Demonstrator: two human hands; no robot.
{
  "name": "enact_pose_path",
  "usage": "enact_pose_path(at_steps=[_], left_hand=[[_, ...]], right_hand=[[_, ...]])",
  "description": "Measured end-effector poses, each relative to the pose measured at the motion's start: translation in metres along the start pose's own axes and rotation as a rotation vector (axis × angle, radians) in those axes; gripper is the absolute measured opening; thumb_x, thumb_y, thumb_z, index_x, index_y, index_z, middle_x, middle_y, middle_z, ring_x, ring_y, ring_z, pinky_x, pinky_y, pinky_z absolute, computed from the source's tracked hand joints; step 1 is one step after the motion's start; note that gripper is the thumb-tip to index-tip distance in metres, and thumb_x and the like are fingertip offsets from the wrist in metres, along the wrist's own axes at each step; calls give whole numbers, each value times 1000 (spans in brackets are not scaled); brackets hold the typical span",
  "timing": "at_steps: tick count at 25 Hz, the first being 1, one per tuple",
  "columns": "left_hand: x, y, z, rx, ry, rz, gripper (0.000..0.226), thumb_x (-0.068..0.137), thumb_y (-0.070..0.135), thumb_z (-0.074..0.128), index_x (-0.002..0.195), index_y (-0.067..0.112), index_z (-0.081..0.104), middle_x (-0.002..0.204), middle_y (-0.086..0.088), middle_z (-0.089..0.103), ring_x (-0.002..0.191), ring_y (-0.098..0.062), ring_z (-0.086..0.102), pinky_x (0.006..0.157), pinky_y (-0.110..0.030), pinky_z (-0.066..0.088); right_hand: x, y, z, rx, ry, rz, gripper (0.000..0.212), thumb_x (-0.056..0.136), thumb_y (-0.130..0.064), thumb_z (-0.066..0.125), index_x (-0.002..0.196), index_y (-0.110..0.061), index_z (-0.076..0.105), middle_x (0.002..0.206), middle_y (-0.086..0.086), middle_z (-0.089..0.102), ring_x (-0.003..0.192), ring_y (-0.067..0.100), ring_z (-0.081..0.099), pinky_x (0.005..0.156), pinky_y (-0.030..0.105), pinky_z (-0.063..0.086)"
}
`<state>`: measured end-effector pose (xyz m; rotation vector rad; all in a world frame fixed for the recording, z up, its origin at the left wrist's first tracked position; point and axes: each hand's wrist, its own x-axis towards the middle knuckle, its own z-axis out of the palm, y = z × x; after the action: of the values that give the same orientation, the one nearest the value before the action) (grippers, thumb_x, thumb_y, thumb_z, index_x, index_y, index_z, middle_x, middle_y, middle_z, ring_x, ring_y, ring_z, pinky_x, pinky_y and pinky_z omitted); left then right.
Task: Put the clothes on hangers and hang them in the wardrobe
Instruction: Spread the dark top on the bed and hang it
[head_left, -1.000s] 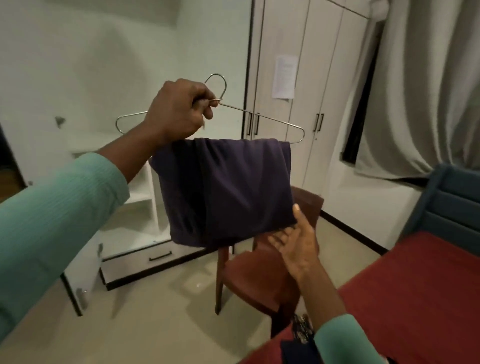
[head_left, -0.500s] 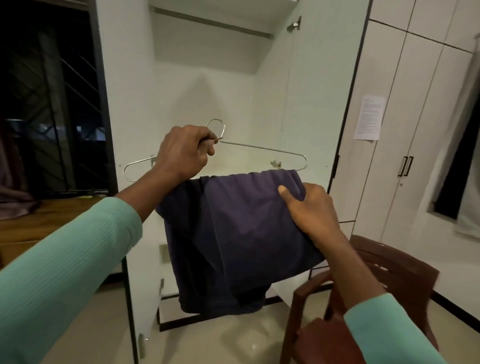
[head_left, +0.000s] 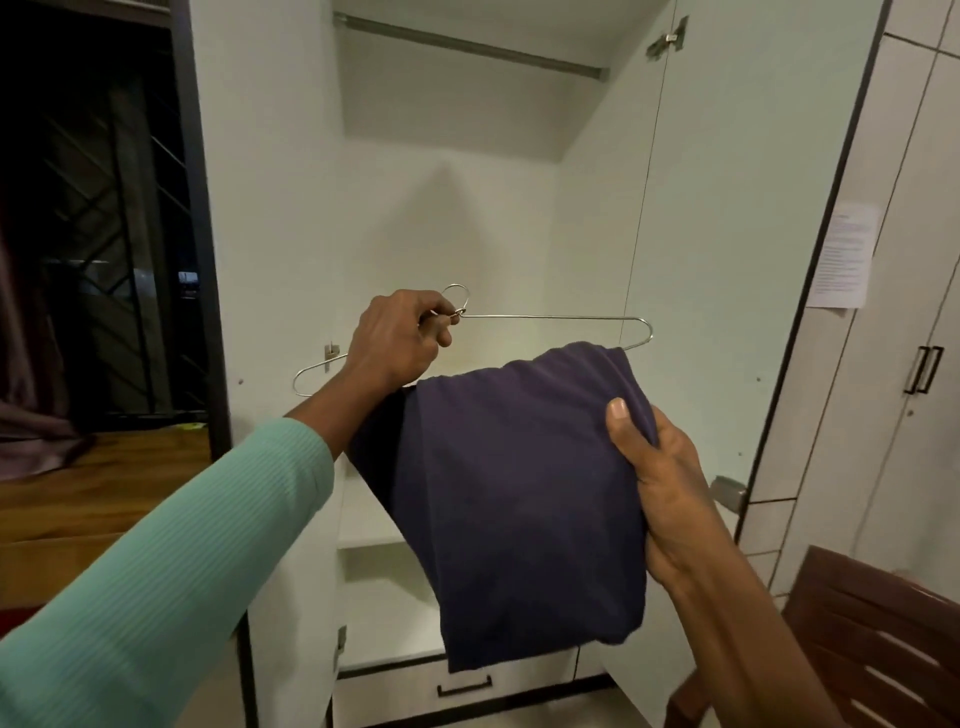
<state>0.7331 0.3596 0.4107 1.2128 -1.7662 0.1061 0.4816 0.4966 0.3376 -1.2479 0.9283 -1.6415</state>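
Facing open wardrobe (head_left: 467, 218), left hand (head_left: 397, 340) gripping hanger (head_left: 545, 316), right hand (head_left: 660, 488) pinching navy garment (head_left: 519, 493)

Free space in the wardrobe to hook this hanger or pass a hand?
The rail shows no hangers along its visible length. The bay under it, between the open left door and right door, is bare down to the hanger. It is crowded lower: the garment hangs before the shelves, and the chair blocks bottom right.

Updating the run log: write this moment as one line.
phase: purple garment on hanger, not yet hung | left hand: grips hanger at hook's base | right hand: holds garment's edge | wardrobe: open, rail above hanger
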Motion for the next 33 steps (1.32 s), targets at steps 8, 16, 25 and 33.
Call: enact_pose_path(at_steps=[8,16,25,33], left_hand=[[146,-8,106,-138,-32,322,16,102,17,64,107,23,77,81,16,76,63,-7,61,67,-26,48],[290,-54,196,114,58,204,17,101,19,61,107,25,76,83,16,76,82,-6,67,80,-31,53],[375,-188,296,-287,-692,-213,18,99,4,66,108,10,80,105,-20,77,88,-36,70,76,-44,54],[548,-229,351,-136,49,72,9,98,17,68,97,19,77,79,9,77,77,-1,69,68,-17,45]], right_hand=[[205,45,-64,44,-57,165,54,81,-48,76,120,-12,71,115,8,76,106,28,73,92,42,53],[415,34,-53,-234,-87,103,42,96,-47,65,125,-17,65,114,4,74,104,24,70,91,38,58],[548,48,-5,-302,-186,-33,27,98,-37,68,107,-12,72,98,3,79,88,16,76,83,33,61],[715,108,1,-322,-107,57,43,97,-46,64,124,-13,68,110,5,78,100,22,75,88,35,61]])
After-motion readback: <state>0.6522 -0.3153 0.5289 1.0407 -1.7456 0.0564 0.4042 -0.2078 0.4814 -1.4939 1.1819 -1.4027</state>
